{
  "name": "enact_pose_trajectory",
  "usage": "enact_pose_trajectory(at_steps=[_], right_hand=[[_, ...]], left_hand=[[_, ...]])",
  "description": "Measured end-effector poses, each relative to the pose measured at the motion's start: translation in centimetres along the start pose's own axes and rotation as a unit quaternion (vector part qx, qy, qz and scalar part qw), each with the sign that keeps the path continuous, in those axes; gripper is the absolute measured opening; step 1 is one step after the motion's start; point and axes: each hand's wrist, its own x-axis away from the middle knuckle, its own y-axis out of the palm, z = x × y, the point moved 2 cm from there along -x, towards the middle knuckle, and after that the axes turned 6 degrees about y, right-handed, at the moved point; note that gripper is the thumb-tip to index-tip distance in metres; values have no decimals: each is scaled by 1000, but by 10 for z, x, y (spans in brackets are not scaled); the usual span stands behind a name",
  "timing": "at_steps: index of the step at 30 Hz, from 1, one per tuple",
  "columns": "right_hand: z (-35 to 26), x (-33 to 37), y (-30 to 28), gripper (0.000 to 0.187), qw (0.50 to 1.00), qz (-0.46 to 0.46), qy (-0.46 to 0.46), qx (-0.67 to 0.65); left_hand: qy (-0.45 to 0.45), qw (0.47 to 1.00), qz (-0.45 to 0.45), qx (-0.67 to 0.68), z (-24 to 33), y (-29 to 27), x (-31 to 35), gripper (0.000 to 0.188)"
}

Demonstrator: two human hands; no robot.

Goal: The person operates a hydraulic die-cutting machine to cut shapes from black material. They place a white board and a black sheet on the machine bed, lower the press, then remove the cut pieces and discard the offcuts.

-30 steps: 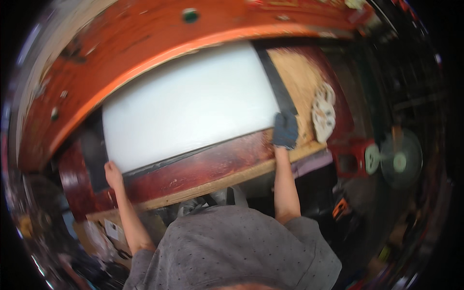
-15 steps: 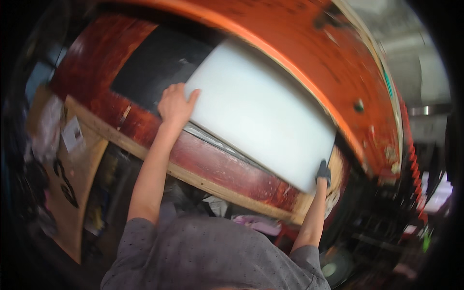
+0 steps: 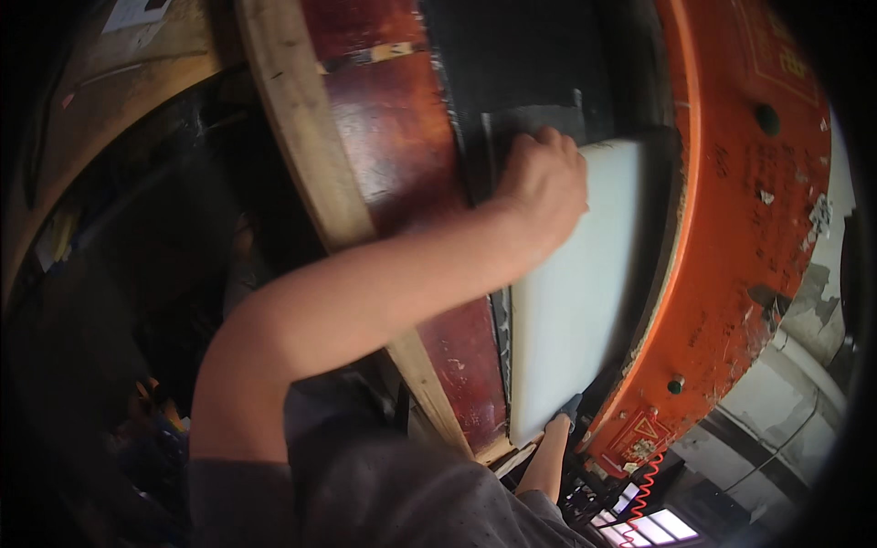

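Note:
A white rectangular board (image 3: 585,283) lies on a black mat (image 3: 512,64) on the red work surface. My bare left hand (image 3: 546,187) is at its far end, fingers curled at the edge and closed on it. My right hand (image 3: 566,413) wears a dark glove and holds the near end by its corner, partly hidden beyond the board. The board's right side lies in the shadow under an orange machine beam.
The scarred orange beam (image 3: 681,301) overhangs the board's right side. A wooden rail (image 3: 306,128) edges the red surface (image 3: 379,137) on the left. A red coiled hose (image 3: 647,498) hangs at the lower right. Dark clutter lies at the lower left.
My view has turned, so the bench now runs steeply up the picture. My left arm now bends across the rail, its fingers more curled at the board's end. My right hand stays at the other end.

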Motion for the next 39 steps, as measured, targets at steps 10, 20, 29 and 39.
enact_pose_trajectory(at_steps=[10,20,29,39], right_hand=[[16,24,0,53,990,-72,-2,-120],[141,75,-2,37,890,-78,-284,-349],[118,101,11,19,893,155,-267,-326],[92,54,6,23,884,141,-95,-434]], left_hand=[[-10,996,79,50,-3,0,7,40],[-74,991,-65,-87,11,-1,-17,54],[-105,982,-29,-152,14,18,-31,61],[-43,991,50,-112,8,31,3,38]])
